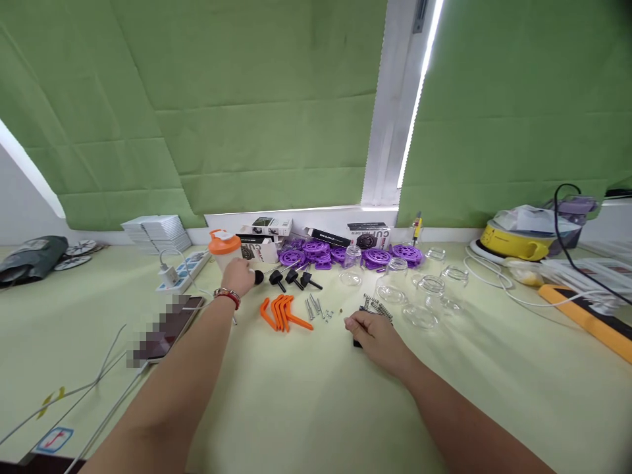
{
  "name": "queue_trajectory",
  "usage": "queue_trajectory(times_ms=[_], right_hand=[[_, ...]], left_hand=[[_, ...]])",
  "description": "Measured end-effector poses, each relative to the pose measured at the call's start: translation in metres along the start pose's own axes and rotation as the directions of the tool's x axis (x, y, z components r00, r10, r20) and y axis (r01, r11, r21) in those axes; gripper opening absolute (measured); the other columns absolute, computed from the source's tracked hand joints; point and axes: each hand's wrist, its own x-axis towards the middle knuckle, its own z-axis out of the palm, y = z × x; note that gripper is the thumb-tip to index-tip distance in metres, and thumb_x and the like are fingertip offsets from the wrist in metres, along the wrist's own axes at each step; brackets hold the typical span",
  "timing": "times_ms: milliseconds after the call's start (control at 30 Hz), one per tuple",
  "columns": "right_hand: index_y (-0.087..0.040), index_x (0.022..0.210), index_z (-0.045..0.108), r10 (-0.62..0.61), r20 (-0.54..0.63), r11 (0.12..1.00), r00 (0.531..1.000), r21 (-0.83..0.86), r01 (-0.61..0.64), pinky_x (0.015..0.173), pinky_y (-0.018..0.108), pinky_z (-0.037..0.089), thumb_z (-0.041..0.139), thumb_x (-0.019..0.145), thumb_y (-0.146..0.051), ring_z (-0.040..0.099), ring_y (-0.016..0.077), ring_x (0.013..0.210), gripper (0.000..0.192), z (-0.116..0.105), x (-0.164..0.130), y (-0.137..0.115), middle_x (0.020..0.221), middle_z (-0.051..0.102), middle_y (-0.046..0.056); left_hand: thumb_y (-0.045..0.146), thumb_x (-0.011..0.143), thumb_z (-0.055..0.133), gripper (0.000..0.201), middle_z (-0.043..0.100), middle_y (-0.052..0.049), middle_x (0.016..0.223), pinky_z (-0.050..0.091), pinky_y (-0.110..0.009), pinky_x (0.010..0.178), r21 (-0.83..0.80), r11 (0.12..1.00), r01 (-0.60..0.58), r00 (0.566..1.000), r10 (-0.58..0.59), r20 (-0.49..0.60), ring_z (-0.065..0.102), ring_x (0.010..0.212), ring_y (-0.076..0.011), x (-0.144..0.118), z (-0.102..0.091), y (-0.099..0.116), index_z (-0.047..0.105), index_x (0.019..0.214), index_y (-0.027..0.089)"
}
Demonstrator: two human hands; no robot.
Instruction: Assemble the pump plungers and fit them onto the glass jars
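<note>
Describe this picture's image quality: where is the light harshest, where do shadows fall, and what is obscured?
Head view: harshest light at the window gap beside the green blinds; head view: faint, soft-edged shadows on the table near the right forearm; head view: a blocky, pixelated patch hides part of the dark-screened device.

White daylight glares beside the green blind [513,99]; soft shadows lie on the tabletop [316,408]. Wide-angle distortion stretches the edges; blocky pixelation covers part of a screen [180,322].
</note>
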Motion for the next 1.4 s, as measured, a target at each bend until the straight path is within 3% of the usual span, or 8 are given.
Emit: queue_trajectory(times_ms=[133,300,667,833,1100,1233,1333,1400], right_hand=[[-0.021,0.059,0.033,-0.003,-0.042,1.000,0.999,-0.004,0.003,0.051,0.027,0.027,0.039,0.087,-0.049,0.032,0.0129,0.051,0.040,0.000,0.002,0.003,0.054,0.033,-0.003],[-0.022,0.063,0.046,0.055,-0.127,0.998,0.990,-0.010,-0.057,0.052,0.029,0.032,0.041,0.085,-0.043,0.042,0.0157,0.053,0.032,-0.003,0.007,0.012,0.056,0.044,-0.001],[-0.021,0.107,0.063,0.080,-0.029,0.896,0.996,-0.436,-0.085,0.064,0.029,0.040,0.052,0.081,-0.019,0.059,0.0200,0.079,0.028,0.001,0.035,0.007,0.090,0.065,0.007],[-0.016,0.077,0.067,0.063,0.018,0.800,0.998,-0.599,-0.039,0.068,0.032,0.040,0.056,0.074,-0.008,0.060,0.0267,0.087,0.014,0.011,0.057,-0.005,0.088,0.065,0.013],[-0.015,0.062,0.059,0.058,-0.044,0.846,0.997,-0.529,-0.072,0.066,0.034,0.040,0.056,0.070,-0.003,0.061,0.0261,0.080,0.015,0.014,0.061,-0.008,0.079,0.066,0.012],[-0.018,0.081,0.057,0.137,-0.133,0.990,0.981,-0.023,-0.142,0.058,0.027,0.043,0.048,0.084,-0.019,0.064,0.0185,0.075,0.010,0.007,0.045,-0.017,0.086,0.068,0.008],[-0.018,0.081,0.054,0.312,-0.064,0.751,0.948,0.628,-0.205,0.054,0.024,0.044,0.053,0.082,-0.024,0.066,0.0169,0.074,0.006,0.006,0.028,-0.027,0.086,0.067,0.007],[-0.017,0.078,0.054,0.345,-0.017,0.611,0.938,0.763,-0.211,0.054,0.023,0.046,0.058,0.079,-0.022,0.067,0.0164,0.074,0.006,0.008,0.018,-0.031,0.083,0.067,0.007]], left_hand=[[0.028,0.061,0.061,0.038,0.062,-0.025,0.106,0.044,-0.047,0.082,0.133,0.985,0.106,0.991,-0.116,0.069,0.054,0.106,-0.0430,0.000,-0.021,-0.027,0.065,0.094,0.010],[0.024,0.052,0.062,0.026,0.069,-0.018,0.085,0.048,-0.036,0.067,0.140,0.985,0.098,0.971,-0.125,0.206,0.064,0.087,-0.0352,-0.010,-0.010,-0.046,0.064,0.076,0.016],[0.031,0.064,0.061,0.029,0.066,-0.005,0.082,0.051,-0.030,0.059,-0.245,0.968,0.054,0.996,-0.036,0.079,0.065,0.068,-0.0205,-0.037,-0.055,-0.022,0.056,0.090,0.019],[0.034,0.058,0.074,0.036,0.061,0.000,0.068,0.049,-0.028,0.050,-0.777,0.628,0.036,0.971,0.161,0.175,0.063,0.063,-0.0183,-0.072,-0.068,0.003,0.047,0.077,0.020],[0.024,0.061,0.075,0.045,0.057,-0.001,0.087,0.044,-0.024,0.063,-0.903,0.426,0.049,0.904,0.366,0.222,0.055,0.076,-0.0127,-0.107,-0.054,0.034,0.057,0.102,0.020],[0.021,0.059,0.076,0.049,0.057,-0.004,0.099,0.044,-0.026,0.073,-0.958,0.223,0.182,0.802,0.529,0.276,0.055,0.089,-0.0165,-0.124,-0.053,0.047,0.056,0.105,0.022],[0.038,0.071,0.067,0.034,0.059,-0.006,0.097,0.043,-0.025,0.068,-0.957,0.094,0.276,0.776,0.565,0.279,0.056,0.089,-0.0190,-0.137,-0.046,0.061,0.061,0.098,0.019],[0.047,0.080,0.055,0.032,0.061,-0.007,0.089,0.041,-0.025,0.061,-0.943,0.077,0.323,0.807,0.499,0.317,0.056,0.082,-0.0180,-0.144,-0.037,0.071,0.063,0.090,0.017]])
